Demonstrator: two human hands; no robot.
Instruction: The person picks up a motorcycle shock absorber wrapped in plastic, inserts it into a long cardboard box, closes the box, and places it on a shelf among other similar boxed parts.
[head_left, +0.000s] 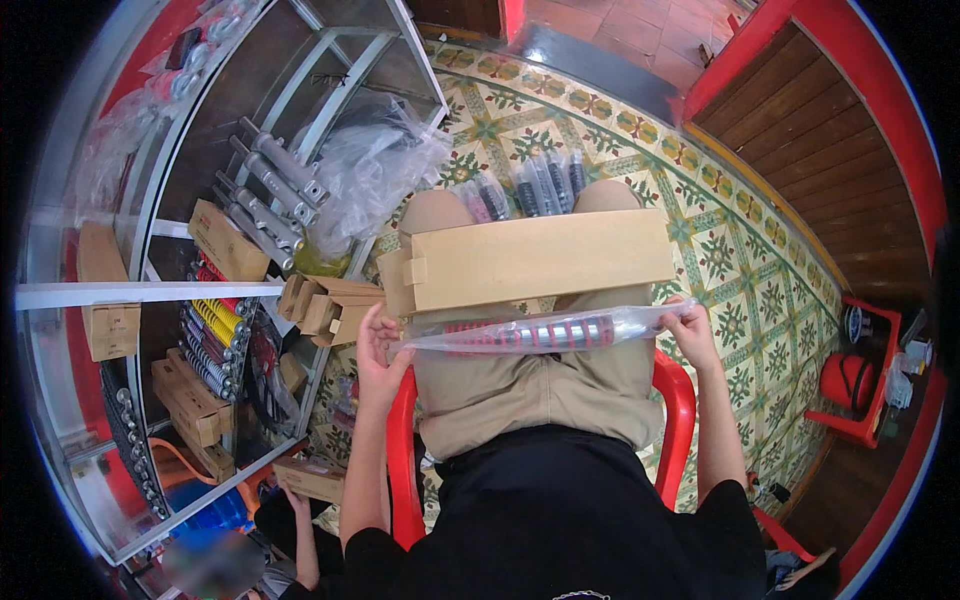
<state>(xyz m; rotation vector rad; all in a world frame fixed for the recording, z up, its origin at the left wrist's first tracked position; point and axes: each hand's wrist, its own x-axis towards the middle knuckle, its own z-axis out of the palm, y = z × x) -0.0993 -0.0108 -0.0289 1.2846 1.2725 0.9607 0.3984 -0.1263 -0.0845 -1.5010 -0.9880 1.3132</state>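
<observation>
A shock absorber with a red coil spring (532, 335), inside a clear plastic bag, lies crosswise above my lap. My right hand (690, 334) pinches the bag's right end between thumb and fingers. At the bag's left end is my left hand (382, 352), its thumb at the plastic and its fingers spread; whether it grips the bag is not plain. Just beyond the bag, a long cardboard box (540, 259) rests across my knees, with a flap at its left end.
Several bagged shock absorbers (551, 184) stand on the tiled floor beyond my knees. At left, a glass cabinet holds fork tubes (281, 176), coil springs (217, 322) and cardboard boxes (191, 397). A co-worker's hand (296, 499) touches another box (311, 480) at lower left. Red chair arms (675, 420) flank me.
</observation>
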